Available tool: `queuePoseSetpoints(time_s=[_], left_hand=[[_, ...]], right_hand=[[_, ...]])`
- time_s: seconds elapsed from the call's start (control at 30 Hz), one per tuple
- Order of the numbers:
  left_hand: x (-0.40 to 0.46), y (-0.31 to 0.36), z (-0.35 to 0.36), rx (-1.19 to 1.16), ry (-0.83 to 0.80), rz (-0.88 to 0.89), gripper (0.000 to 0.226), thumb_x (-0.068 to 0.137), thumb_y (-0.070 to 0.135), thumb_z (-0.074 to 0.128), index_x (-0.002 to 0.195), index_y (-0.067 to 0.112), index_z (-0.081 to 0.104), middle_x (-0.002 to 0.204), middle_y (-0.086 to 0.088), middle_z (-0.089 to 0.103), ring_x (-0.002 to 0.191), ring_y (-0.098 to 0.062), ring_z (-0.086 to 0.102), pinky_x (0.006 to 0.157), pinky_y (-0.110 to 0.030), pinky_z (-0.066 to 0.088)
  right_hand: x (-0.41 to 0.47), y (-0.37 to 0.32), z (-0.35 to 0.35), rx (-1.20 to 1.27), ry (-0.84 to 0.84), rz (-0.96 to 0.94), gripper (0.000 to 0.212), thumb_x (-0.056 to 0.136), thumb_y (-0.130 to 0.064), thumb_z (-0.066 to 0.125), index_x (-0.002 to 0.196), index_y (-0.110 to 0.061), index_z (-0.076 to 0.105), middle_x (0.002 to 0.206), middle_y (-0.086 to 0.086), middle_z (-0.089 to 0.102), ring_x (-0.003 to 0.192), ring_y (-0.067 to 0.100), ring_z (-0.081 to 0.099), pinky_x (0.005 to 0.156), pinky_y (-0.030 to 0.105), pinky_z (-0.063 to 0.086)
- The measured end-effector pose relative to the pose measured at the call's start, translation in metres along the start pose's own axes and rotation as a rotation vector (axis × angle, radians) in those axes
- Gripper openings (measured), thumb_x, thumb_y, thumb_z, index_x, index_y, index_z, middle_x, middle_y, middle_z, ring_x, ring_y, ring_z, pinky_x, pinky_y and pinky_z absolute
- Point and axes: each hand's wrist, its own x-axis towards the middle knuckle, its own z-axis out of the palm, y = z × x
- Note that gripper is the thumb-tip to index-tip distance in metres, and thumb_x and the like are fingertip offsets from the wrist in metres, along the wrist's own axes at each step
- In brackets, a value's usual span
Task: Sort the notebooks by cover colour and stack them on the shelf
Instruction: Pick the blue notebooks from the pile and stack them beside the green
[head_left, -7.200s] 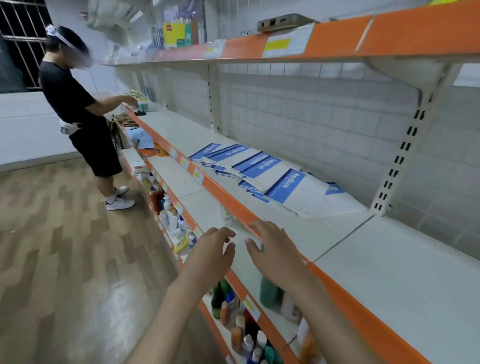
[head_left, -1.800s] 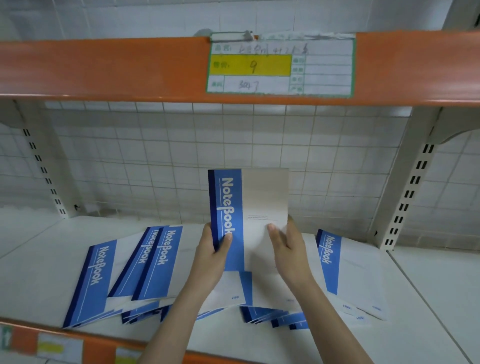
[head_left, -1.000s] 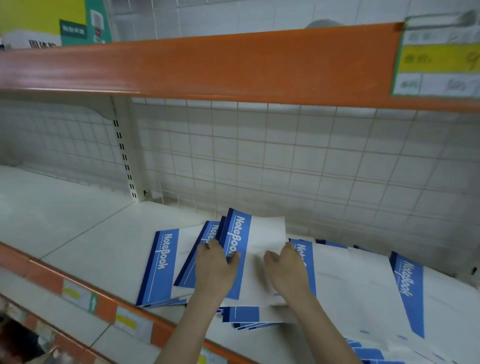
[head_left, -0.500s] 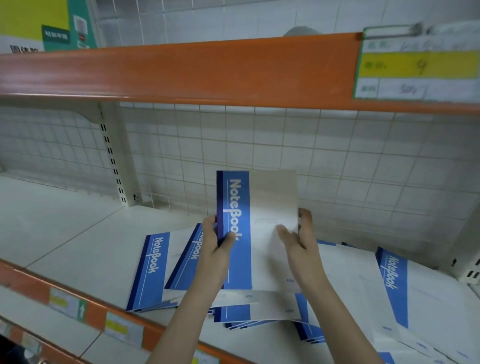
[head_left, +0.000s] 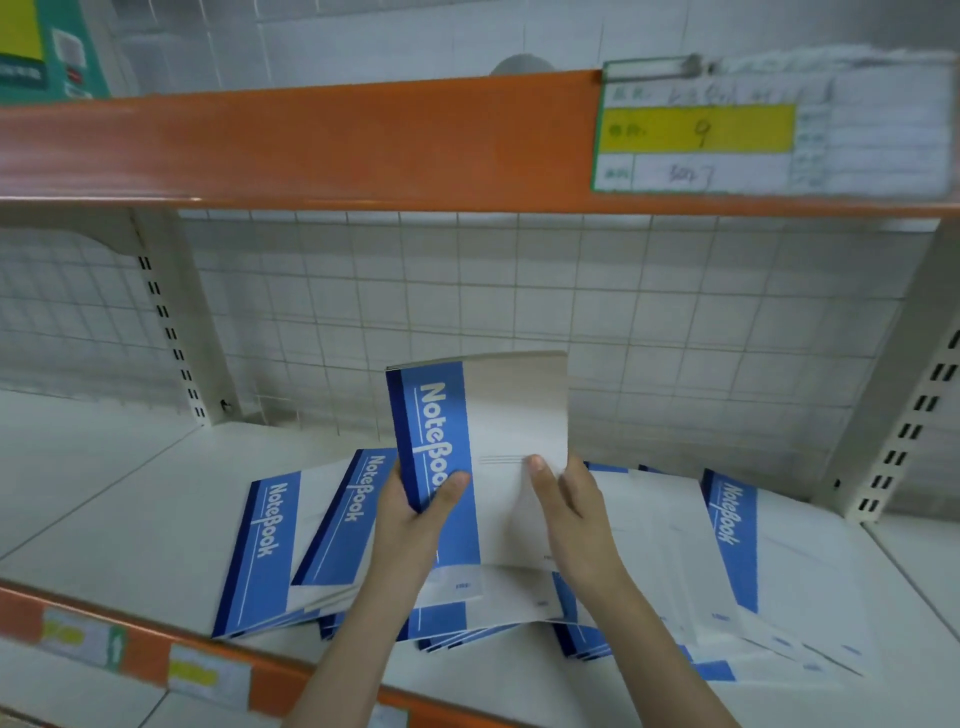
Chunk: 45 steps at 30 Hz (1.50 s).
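I see a blue-and-white notebook (head_left: 483, 457) held upright above the middle of the shelf (head_left: 130, 509), its blue spine band with the word "NoteBook" on the left side and the pale cover facing me. It looks like more than one book pressed together, since several page edges show at the top, but I cannot tell how many. My left hand (head_left: 410, 525) grips the spine edge, thumb curled over the blue band in front and the other fingers hidden behind. My right hand (head_left: 571, 519) pinches the opposite edge, thumb flat on the white cover and the rest of the fingers behind it. Below the held book, a loose pile (head_left: 467, 597) of the same notebooks lies flat and fanned out on the shelf, overlapping one another. Two lie to the left of my hands, slanted with their blue bands up; the leftmost one (head_left: 265, 551) reaches close to the shelf's front edge. More spread to the right, and the far-right one (head_left: 753, 551) lies near the right upright (head_left: 893, 415). All the covers I can see are blue and white. The shelf's front edge carries an orange strip (head_left: 145, 654) with blurred labels. Behind the books is a white wire grid (head_left: 519, 291), and a slotted left upright (head_left: 171, 327) stands at the back. Overhead runs the orange lip (head_left: 311, 145) of the upper shelf, with a price tag (head_left: 727, 130) marked with a yellow band clipped at its right end.
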Motion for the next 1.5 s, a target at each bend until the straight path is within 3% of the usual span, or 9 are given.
queuePoseSetpoints(time_s=[0.13, 0.27, 0.37, 0.5, 0.7, 0.87, 0.93, 1.07, 1.5], left_hand=[[0.003, 0.005, 0.012, 0.015, -0.074, -0.014, 0.025, 0.083, 0.025, 0.068, 0.105, 0.03, 0.057, 0.09, 0.017, 0.07, 0.082, 0.001, 0.067, 0.062, -0.011, 0.05], [-0.002, 0.007, 0.042, 0.114, -0.191, -0.054, 0.014, 0.092, 0.033, 0.056, 0.101, 0.022, 0.051, 0.086, 0.011, 0.066, 0.073, 0.002, 0.062, 0.058, -0.009, 0.045], [-0.006, 0.006, 0.074, 0.231, -0.233, -0.087, 0.012, 0.101, 0.031, 0.038, 0.097, 0.02, 0.042, 0.083, 0.001, 0.053, 0.066, -0.005, 0.048, 0.054, -0.015, 0.038], [-0.018, 0.0, 0.127, 0.247, -0.389, -0.179, 0.013, 0.102, 0.028, 0.036, 0.091, 0.026, 0.043, 0.078, 0.007, 0.047, 0.067, -0.007, 0.044, 0.059, -0.021, 0.034], [-0.059, 0.002, 0.209, 0.206, -0.597, -0.363, 0.019, 0.1, 0.03, 0.037, 0.1, 0.014, 0.048, 0.094, -0.007, 0.06, 0.078, -0.022, 0.059, 0.069, -0.031, 0.046], [-0.101, 0.01, 0.277, 0.232, -0.699, -0.417, 0.02, 0.101, 0.031, 0.038, 0.108, 0.016, 0.049, 0.088, -0.002, 0.062, 0.07, -0.013, 0.062, 0.051, -0.022, 0.045], [-0.119, 0.013, 0.301, 0.252, -0.744, -0.429, 0.017, 0.101, 0.034, 0.037, 0.1, 0.02, 0.047, 0.085, 0.0, 0.062, 0.065, -0.01, 0.062, 0.043, -0.018, 0.041], [-0.151, 0.018, 0.349, 0.259, -0.78, -0.441, 0.017, 0.101, 0.034, 0.037, 0.091, 0.023, 0.045, 0.091, -0.004, 0.063, 0.072, -0.016, 0.063, 0.052, -0.025, 0.042], [-0.241, 0.028, 0.498, 0.195, -0.816, -0.469, 0.017, 0.1, 0.033, 0.04, 0.101, 0.017, 0.047, 0.092, -0.005, 0.064, 0.075, -0.02, 0.065, 0.055, -0.028, 0.046]], right_hand=[[0.005, -0.01, -0.018, -0.242, 0.046, -0.022, 0.02, 0.1, -0.028, 0.039, 0.104, -0.013, 0.052, 0.053, -0.017, 0.048, 0.05, -0.002, 0.045, 0.051, 0.011, 0.037], [-0.001, -0.012, -0.053, -0.392, 0.121, 0.085, 0.021, 0.101, -0.025, 0.034, 0.09, -0.009, 0.042, 0.055, -0.007, 0.038, 0.041, 0.001, 0.039, 0.043, 0.015, 0.03], [-0.014, -0.011, -0.086, -0.454, 0.224, 0.211, 0.022, 0.101, -0.026, 0.036, 0.083, -0.013, 0.039, 0.058, -0.006, 0.037, 0.047, 0.003, 0.037, 0.045, 0.016, 0.031], [-0.035, -0.012, -0.138, -0.459, 0.354, 0.362, 0.033, 0.1, -0.024, 0.038, 0.068, -0.02, 0.031, 0.063, -0.005, 0.036, 0.056, 0.008, 0.034, 0.052, 0.023, 0.026], [-0.082, -0.022, -0.223, -0.571, 0.468, 0.551, 0.036, 0.1, -0.026, 0.037, 0.067, -0.017, 0.028, 0.065, -0.004, 0.035, 0.057, 0.008, 0.032, 0.048, 0.017, 0.029], [-0.121, -0.037, -0.289, -0.606, 0.55, 0.657, 0.036, 0.101, -0.029, 0.036, 0.067, -0.017, 0.03, 0.067, -0.003, 0.037, 0.059, 0.009, 0.034, 0.052, 0.024, 0.025], [-0.135, -0.043, -0.314, -0.618, 0.576, 0.69, 0.035, 0.101, -0.03, 0.036, 0.068, -0.018, 0.032, 0.068, -0.003, 0.038, 0.06, 0.009, 0.037, 0.052, 0.024, 0.026], [-0.159, -0.052, -0.363, -0.625, 0.624, 0.733, 0.034, 0.101, -0.032, 0.036, 0.069, -0.019, 0.035, 0.07, -0.004, 0.04, 0.062, 0.007, 0.038, 0.053, 0.023, 0.026], [-0.208, -0.063, -0.531, -0.651, 0.663, 0.732, 0.037, 0.1, -0.03, 0.038, 0.067, -0.017, 0.029, 0.067, -0.002, 0.035, 0.059, 0.01, 0.033, 0.043, 0.016, 0.032]])
